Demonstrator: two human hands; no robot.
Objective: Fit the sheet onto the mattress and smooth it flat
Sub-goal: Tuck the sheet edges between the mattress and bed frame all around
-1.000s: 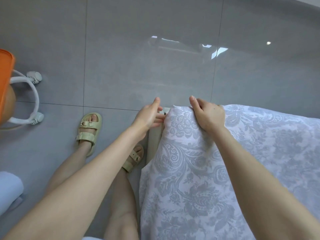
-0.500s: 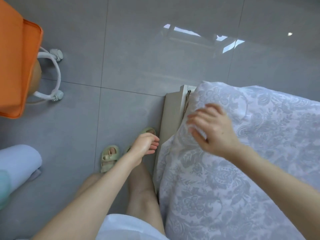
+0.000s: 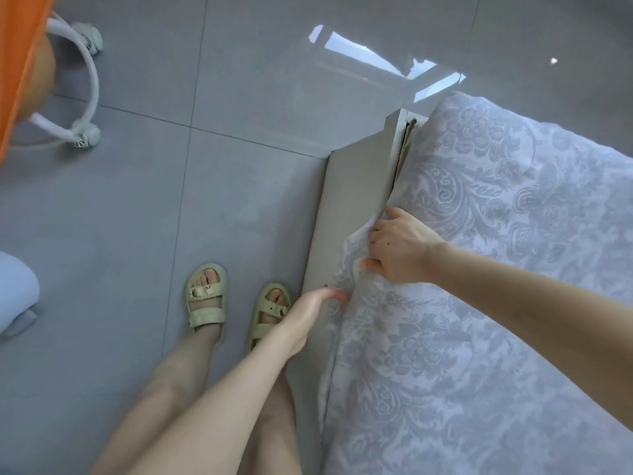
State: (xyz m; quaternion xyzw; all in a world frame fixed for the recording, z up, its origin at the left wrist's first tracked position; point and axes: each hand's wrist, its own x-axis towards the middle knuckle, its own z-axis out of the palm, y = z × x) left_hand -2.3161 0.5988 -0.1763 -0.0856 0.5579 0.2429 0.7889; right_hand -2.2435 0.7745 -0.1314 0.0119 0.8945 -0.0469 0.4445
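Note:
A white sheet point(image 3: 486, 303) with a grey floral print covers the mattress on the right, wrapped over the far corner. My right hand point(image 3: 400, 248) grips a fold of the sheet at the mattress's left edge, fingers curled into the cloth. My left hand point(image 3: 310, 311) reaches just below it, fingertips touching the hanging sheet edge beside the pale bed frame point(image 3: 346, 207). Its fingers are blurred, and I cannot make out whether they pinch the cloth.
Grey glossy floor tiles point(image 3: 239, 138) spread to the left. My feet in beige sandals point(image 3: 205, 298) stand next to the frame. An orange chair seat point(image 3: 20, 63) on a white wheeled base point(image 3: 85, 135) is at the top left. A pale blue object point(image 3: 15, 289) lies at the left edge.
My right hand came down from above the sheet and took hold of its side edge. My left hand moved right to the sheet edge. The view shifted back along the bed.

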